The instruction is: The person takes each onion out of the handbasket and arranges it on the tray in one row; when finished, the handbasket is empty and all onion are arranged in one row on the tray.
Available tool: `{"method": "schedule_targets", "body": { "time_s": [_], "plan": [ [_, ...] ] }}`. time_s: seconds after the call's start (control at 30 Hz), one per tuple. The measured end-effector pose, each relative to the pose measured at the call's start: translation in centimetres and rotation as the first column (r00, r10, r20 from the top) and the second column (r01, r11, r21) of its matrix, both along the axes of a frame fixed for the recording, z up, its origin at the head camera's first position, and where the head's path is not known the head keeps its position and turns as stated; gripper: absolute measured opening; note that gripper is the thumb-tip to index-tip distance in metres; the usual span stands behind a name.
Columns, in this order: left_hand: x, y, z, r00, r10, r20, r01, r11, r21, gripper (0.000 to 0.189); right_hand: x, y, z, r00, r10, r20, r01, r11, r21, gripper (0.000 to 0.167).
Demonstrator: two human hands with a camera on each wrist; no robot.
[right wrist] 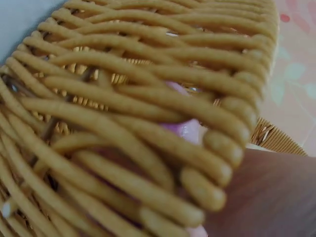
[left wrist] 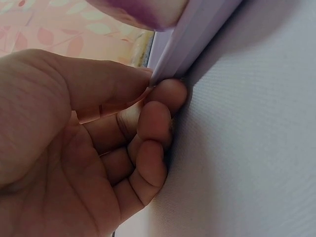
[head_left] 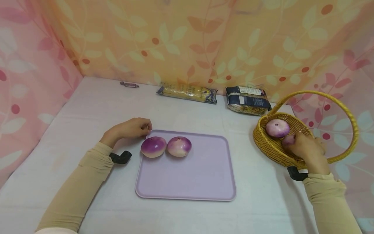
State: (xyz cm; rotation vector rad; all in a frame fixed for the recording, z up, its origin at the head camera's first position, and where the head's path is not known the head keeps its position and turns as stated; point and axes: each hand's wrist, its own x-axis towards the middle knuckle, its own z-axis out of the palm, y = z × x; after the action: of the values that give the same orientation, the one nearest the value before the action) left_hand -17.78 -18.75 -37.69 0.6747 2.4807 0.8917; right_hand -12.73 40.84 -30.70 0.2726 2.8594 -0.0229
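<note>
A lilac tray (head_left: 190, 182) lies on the table, with two purple-and-white onions (head_left: 153, 147) side by side near its far left corner. My left hand (head_left: 132, 128) is at that corner. In the left wrist view its thumb and forefinger pinch the tray rim (left wrist: 168, 59), the other fingers curled below. My right hand (head_left: 308, 148) reaches into a woven basket (head_left: 267, 151) and grips an onion (head_left: 288, 141). Another onion (head_left: 277, 128) sits beside it in the basket. In the right wrist view the basket weave (right wrist: 123, 98) covers most of the onion and the fingers.
Along the back lie a small wrapped candy (head_left: 129, 84), a long yellow packet (head_left: 187, 93) and a dark blue packet (head_left: 248, 100) near the basket. The basket's tall handle (head_left: 347, 113) arches up on the right. Patterned curtains (head_left: 187, 39) stand behind and at the sides.
</note>
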Motion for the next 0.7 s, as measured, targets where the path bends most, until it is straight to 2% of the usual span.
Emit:
{"method": "schedule_targets", "body": {
  "time_s": [0.13,0.3,0.43,0.53,0.7],
  "plan": [
    [0.0,0.0,-0.1,1.0,0.003,0.006,-0.003,1.0,0.0,0.014,0.2,-0.1,-0.4,1.0,-0.026,0.0,0.026,1.0,0.006,0.072],
    [-0.1,0.2,-0.3,1.0,0.005,0.023,-0.005,1.0,0.0,0.014,0.4,0.0,-0.7,0.999,-0.041,-0.027,0.041,0.999,0.02,0.072],
    [-0.1,0.2,-0.2,1.0,0.002,0.005,-0.002,1.0,-0.008,0.014,0.5,-0.2,-0.5,0.991,-0.05,-0.122,0.048,0.999,-0.013,0.068],
    [-0.1,0.2,0.0,1.0,0.005,-0.007,-0.005,1.0,-0.016,0.014,0.5,-0.8,-0.2,0.976,-0.034,-0.213,0.026,0.999,-0.038,0.061],
    [-0.1,0.1,0.0,1.0,0.006,0.003,-0.006,1.0,-0.019,0.014,0.4,-2.1,0.6,0.967,-0.05,-0.249,0.039,0.998,-0.049,0.071]
  ]
}}
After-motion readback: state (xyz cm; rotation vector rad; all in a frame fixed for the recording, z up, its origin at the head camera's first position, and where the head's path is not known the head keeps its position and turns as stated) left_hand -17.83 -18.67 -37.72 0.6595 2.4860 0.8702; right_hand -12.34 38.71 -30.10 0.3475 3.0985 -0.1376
